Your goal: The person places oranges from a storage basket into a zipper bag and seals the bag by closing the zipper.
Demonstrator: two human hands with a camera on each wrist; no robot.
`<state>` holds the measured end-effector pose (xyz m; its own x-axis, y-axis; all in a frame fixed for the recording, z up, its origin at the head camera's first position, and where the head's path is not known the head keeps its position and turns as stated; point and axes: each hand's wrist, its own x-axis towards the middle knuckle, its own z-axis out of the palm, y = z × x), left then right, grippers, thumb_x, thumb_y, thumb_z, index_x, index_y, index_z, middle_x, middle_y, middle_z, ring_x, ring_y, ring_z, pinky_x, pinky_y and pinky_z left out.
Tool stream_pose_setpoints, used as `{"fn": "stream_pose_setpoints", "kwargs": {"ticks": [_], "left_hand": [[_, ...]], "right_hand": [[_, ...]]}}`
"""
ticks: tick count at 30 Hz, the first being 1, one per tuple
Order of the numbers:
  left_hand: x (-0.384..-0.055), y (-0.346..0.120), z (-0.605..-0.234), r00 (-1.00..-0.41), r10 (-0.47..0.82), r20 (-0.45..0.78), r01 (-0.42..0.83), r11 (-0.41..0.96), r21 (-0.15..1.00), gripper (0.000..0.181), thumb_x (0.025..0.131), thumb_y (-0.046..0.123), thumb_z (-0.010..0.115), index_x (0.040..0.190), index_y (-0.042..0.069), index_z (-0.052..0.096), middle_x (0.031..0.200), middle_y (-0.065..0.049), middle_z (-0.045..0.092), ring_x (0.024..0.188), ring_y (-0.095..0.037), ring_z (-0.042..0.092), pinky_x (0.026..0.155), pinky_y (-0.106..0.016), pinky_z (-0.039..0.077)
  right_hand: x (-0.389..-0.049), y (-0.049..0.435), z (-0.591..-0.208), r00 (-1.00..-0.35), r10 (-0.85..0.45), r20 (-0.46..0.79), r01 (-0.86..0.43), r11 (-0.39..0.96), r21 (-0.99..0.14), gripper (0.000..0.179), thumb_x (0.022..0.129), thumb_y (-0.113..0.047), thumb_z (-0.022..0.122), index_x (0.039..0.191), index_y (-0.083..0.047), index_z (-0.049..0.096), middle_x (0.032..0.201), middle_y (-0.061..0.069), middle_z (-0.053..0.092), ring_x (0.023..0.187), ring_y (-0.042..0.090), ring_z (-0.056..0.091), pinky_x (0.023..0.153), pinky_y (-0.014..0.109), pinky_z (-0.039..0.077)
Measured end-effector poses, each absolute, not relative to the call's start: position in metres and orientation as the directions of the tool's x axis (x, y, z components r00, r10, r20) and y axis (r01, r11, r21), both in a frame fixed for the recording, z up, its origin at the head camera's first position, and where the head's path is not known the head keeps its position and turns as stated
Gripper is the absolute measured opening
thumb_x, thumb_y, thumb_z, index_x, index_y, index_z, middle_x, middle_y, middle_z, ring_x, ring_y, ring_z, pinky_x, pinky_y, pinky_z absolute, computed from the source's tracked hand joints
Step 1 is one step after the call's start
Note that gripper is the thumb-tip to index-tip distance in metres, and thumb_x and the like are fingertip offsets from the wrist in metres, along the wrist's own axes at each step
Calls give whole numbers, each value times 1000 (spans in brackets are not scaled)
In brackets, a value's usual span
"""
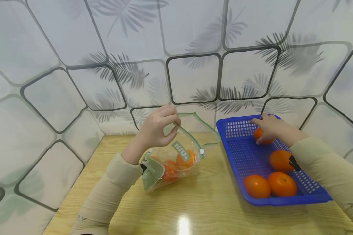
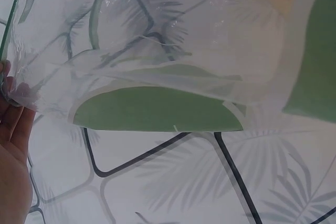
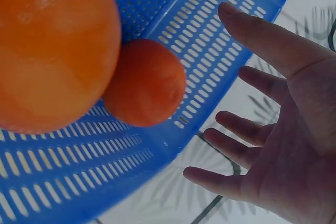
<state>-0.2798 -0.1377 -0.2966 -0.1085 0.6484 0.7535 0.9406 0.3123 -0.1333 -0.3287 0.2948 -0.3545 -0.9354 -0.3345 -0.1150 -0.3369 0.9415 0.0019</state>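
Note:
My left hand (image 1: 159, 125) pinches the upper edge of a clear zip bag (image 1: 164, 153) with green trim and a green base. Inside the bag lie several oranges (image 1: 169, 173), seen through the plastic. In the left wrist view, the fingers hold the bag's edge at the far left. My right hand (image 1: 272, 129) is over the far right corner of a blue basket (image 1: 233, 160), its fingers spread around an orange (image 1: 258, 133) partly hidden beneath it. The right wrist view shows those fingers apart from the small orange (image 3: 149, 83), with nothing held.
More oranges sit in the basket: one (image 1: 279, 161) at its right side and two (image 1: 256, 186) at the near end. A white slider (image 1: 202, 151) is on the bag's zip. Patterned cloth (image 1: 194, 78) stands behind the wooden table (image 1: 211, 209).

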Motion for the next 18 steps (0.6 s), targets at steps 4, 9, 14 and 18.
{"fn": "stream_pose_setpoints", "kwargs": {"ticks": [4, 9, 14, 18], "left_hand": [[-280, -138, -297, -112, 650, 751, 939, 316, -134, 10, 84, -1, 66, 86, 9, 67, 87, -7, 63, 84, -26, 58, 79, -42, 52], [-279, -138, -297, -115, 653, 749, 938, 320, -135, 10, 84, -1, 67, 87, 9, 67, 87, -7, 63, 85, -26, 58, 79, -41, 52], [-279, -138, -296, -117, 655, 747, 938, 320, -133, 9, 84, 0, 67, 86, 9, 67, 87, -7, 63, 86, -26, 59, 81, -42, 53], [-280, -138, -296, -115, 655, 747, 941, 313, -129, 9, 84, 0, 67, 87, 9, 67, 87, -7, 64, 86, -26, 59, 81, -42, 53]], "right_hand": [[-330, 299, -358, -938, -327, -116, -327, 945, -17, 81, 78, -27, 93, 145, 0, 56, 136, 48, 44, 124, 70, 46, 96, 83, 45], [-333, 303, -365, -936, -333, -114, -331, 943, -37, 82, 76, -26, 93, 143, 3, 56, 134, 48, 46, 122, 70, 47, 99, 83, 44], [-336, 309, -372, -940, -316, -126, -310, 948, -69, 83, 76, -25, 92, 144, 5, 54, 135, 50, 43, 122, 71, 45, 99, 83, 43], [-338, 315, -376, -946, -288, -152, -278, 957, -83, 85, 78, -26, 91, 145, 7, 51, 137, 52, 40, 124, 73, 43, 100, 83, 42]]}}
